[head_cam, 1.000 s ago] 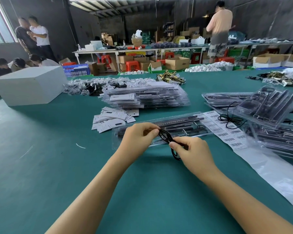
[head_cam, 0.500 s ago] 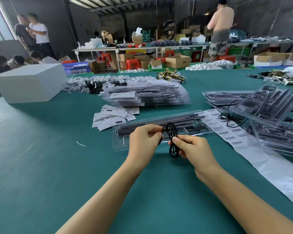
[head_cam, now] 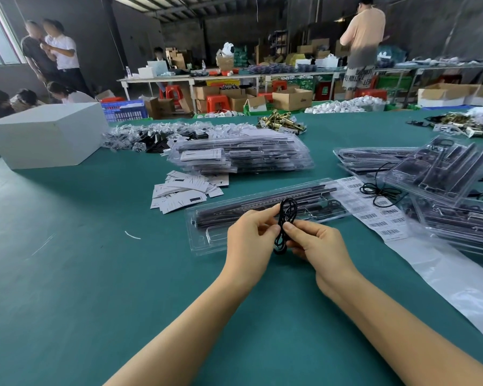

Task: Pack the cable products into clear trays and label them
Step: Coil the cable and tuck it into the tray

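Observation:
A small coil of thin black cable (head_cam: 286, 215) stands upright between my hands, just above the green table. My left hand (head_cam: 250, 235) pinches its upper part with thumb and fingers. My right hand (head_cam: 317, 245) pinches its middle from the right. Right behind them lies an open clear tray (head_cam: 204, 240) holding long black parts. A sheet of barcode labels (head_cam: 374, 215) lies to the tray's right, with another loose black cable (head_cam: 379, 190) on it.
A stack of packed clear trays (head_cam: 243, 156) sits behind, with white paper cards (head_cam: 184, 190) in front of it. More clear trays (head_cam: 441, 174) pile at the right. A white box (head_cam: 45, 135) stands far left. People work at tables behind.
The cable coil has been turned from lying flat to standing upright, and both hands have closed in on it and drawn slightly nearer to me.

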A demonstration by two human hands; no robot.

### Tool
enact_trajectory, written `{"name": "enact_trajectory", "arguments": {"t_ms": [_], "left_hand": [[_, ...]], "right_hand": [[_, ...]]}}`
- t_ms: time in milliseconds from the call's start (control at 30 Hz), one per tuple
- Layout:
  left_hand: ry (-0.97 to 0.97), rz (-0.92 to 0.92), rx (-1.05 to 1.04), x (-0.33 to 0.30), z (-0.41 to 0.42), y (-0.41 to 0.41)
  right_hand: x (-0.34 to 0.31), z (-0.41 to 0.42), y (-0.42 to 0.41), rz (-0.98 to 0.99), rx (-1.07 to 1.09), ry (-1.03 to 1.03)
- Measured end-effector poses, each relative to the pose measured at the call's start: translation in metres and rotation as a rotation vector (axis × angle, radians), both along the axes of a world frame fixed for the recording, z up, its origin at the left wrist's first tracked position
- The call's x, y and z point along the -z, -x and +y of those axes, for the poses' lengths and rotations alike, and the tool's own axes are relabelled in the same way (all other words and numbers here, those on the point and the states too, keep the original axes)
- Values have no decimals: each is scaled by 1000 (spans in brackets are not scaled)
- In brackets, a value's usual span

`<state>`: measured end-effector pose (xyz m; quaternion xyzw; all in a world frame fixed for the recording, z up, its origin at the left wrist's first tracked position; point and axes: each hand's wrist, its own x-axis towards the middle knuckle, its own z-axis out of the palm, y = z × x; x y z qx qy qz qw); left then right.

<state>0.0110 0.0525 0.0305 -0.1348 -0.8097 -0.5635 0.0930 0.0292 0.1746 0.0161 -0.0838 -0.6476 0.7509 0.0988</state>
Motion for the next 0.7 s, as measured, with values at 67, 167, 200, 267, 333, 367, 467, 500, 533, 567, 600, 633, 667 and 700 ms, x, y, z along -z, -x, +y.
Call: {"name": "enact_trajectory", "arguments": {"t_ms": [67, 167, 200, 267, 333, 367, 467, 500, 533, 567, 600, 633, 667, 700], "left_hand": [[45, 41, -18, 1, 1, -2], [83, 71, -54, 0, 3, -4], [101, 82, -62, 1, 3, -5], [154, 107, -79, 2, 3, -6], [203, 113, -84, 2, 2, -6], [205, 102, -75, 1, 0, -5], [141, 53, -21, 0, -5, 1], [116, 45, -4, -1, -7, 3], [102, 44, 11, -1, -8, 4], [100, 49, 22, -1, -9, 5], [102, 57, 28, -2, -10, 6], [104, 66, 30, -2, -11, 7], [105, 68, 35, -2, -12, 9], [101, 58, 47, -2, -14, 11]], "right_hand": [[0, -1, 0, 1, -17, 43], [1, -2, 0, 3, -37, 75], [2, -2, 0, 2, -48, 87], [2, -2, 1, -3, -58, 106], [3, -1, 2, -2, -70, 116], [3, 0, 3, 3, -82, 105], [5, 3, 5, 11, -113, 29], [5, 4, 5, 22, -125, 6], [6, 5, 5, 37, -142, -17], [6, 6, 6, 52, -163, -39], [5, 8, 6, 62, -182, -63], [5, 9, 6, 69, -198, -92], [4, 11, 7, 74, -207, -135], [3, 12, 7, 79, -212, -194]]}}
